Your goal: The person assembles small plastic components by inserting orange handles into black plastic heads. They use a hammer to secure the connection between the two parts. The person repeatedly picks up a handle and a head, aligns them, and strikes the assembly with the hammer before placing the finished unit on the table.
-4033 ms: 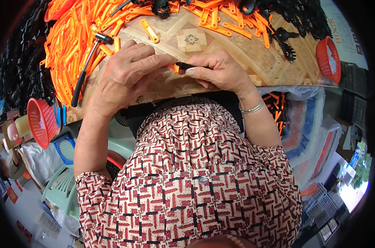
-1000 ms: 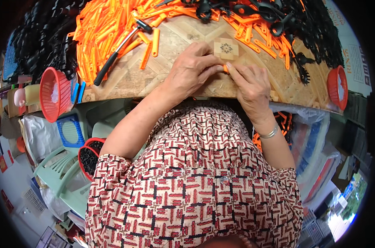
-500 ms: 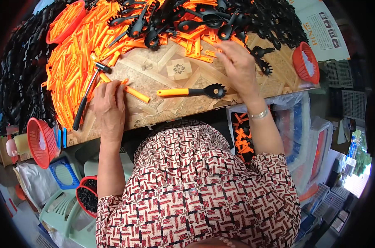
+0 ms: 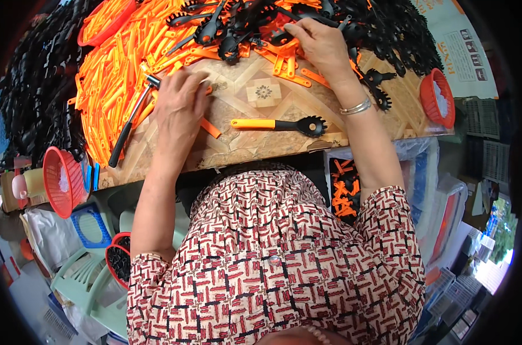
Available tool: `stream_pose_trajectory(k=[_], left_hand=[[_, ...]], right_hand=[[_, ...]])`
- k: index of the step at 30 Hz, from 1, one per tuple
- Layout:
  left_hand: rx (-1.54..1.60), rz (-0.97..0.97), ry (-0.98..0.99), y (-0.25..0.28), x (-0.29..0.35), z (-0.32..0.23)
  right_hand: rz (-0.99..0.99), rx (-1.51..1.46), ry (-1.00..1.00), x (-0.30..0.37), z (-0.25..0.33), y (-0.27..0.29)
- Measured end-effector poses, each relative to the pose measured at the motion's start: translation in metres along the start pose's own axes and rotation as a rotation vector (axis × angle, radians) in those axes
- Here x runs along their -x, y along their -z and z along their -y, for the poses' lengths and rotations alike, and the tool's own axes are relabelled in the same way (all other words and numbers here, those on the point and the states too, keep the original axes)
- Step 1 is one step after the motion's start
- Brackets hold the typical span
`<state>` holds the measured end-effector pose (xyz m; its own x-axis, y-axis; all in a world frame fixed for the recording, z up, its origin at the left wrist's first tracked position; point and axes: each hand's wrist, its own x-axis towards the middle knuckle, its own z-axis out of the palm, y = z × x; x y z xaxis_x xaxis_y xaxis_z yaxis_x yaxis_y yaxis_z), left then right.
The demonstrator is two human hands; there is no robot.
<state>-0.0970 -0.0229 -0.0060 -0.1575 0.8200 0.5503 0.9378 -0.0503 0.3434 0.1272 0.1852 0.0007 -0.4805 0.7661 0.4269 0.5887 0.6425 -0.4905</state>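
Observation:
My left hand (image 4: 182, 106) is closed, with a small orange end showing at its fingertips, apparently an orange handle (image 4: 209, 90). A loose orange handle (image 4: 211, 128) lies partly under that hand. At the far side of the table my right hand (image 4: 325, 50) pinches at a black utensil head (image 4: 281, 38) in the heap; its exact kind is hard to make out. Between the hands rests a pasta server (image 4: 279, 125) with an orange handle and a black toothed head. Left of my left hand, a black-handled hammer (image 4: 135, 118) leans on the orange handles.
Orange handles (image 4: 108, 86) pile up at the left, and black utensil heads (image 4: 382, 29) at the back right. Red baskets stand at the left edge (image 4: 62, 181) and right edge (image 4: 437, 98). Below the table's front edge sits a box with orange and black pieces (image 4: 344, 187).
My left hand has moved forward over the table with the orange end at its fingertips. My right hand has reached farther into the black heap, where pieces have shifted. The pasta server stays put.

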Motion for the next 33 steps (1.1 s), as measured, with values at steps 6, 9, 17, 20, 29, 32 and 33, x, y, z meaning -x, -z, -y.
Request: stream_pose_trajectory(k=[6, 9, 17, 20, 29, 32, 33], left_hand=[[-0.097, 0.162, -0.204, -0.048, -0.048, -0.021], [-0.196, -0.026, -0.249, -0.063, -0.07, -0.017], [-0.329, 0.256, -0.231, -0.098, -0.124, 0.02], [-0.146, 0.247, -0.283, -0.102, -0.108, 0.005], [0.17, 0.14, -0.284, -0.028, -0.059, 0.027], [0.15, -0.083, -0.204, -0.015, -0.049, 0.036], [0.059, -0.178, -0.152, -0.007, -0.045, 0.028]], right_hand=[[-0.017, -0.751, -0.2, 0.016, -0.008, 0.019], [-0.013, -0.858, -0.22, 0.035, -0.008, 0.03], [0.067, -0.825, -0.274, 0.063, 0.004, 0.019], [0.059, -0.612, -0.238, 0.066, 0.007, 0.011], [0.0, -0.622, -0.244, 0.062, -0.008, -0.003], [-0.085, -0.672, -0.234, 0.064, -0.009, -0.007], [-0.104, -0.674, -0.247, 0.064, -0.007, -0.005]])
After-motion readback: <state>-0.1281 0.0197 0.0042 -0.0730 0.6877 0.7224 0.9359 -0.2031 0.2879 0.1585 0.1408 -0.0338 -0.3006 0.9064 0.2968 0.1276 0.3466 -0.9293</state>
